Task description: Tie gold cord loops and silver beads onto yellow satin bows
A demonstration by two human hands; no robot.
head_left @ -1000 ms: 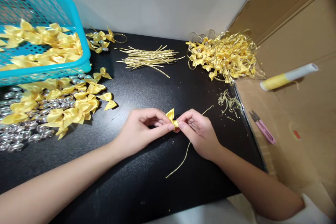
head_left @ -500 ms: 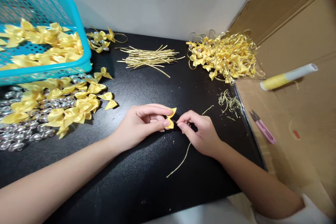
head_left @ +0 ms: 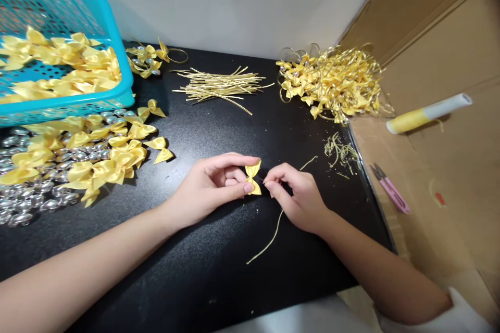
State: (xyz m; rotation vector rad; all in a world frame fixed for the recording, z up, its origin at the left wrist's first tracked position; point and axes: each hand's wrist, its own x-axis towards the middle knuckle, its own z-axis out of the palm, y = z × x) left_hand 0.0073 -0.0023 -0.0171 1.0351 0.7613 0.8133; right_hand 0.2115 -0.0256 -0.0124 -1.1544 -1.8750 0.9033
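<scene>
While a yellow bow (head_left: 253, 171) was held upright above the black table (head_left: 219, 281), its lobes placed one over the other, its left side was gripped by the left hand (head_left: 213, 182). The bow was pinched between the forefinger, laid along the upper lobe, and the thumb, set against the lower one; the remaining fingers were curled behind. Just beside the bow, apart from it, the right hand (head_left: 299, 197) was positioned with thumb and forefinger pressed together at the tips; whether anything fine was pinched there could not be told. Beneath this hand a loose gold cord (head_left: 277, 227) was laid on the table, both ends exposed.

At the far side, a bundle of gold cords (head_left: 221, 86) was arranged between a small cluster of beaded bows (head_left: 148, 57) and a large heap of corded bows (head_left: 336, 83). Near this heap, cord clippings (head_left: 340, 155) were scattered. To the left, more bows were contained in a turquoise basket (head_left: 124, 75), in front of which loose bows (head_left: 121, 164) were spread among silver beads (head_left: 21, 218). Beyond the table's right edge, pink snips (head_left: 394, 193) and a white-and-yellow tube (head_left: 429, 113) were seen on cardboard (head_left: 437, 166).
</scene>
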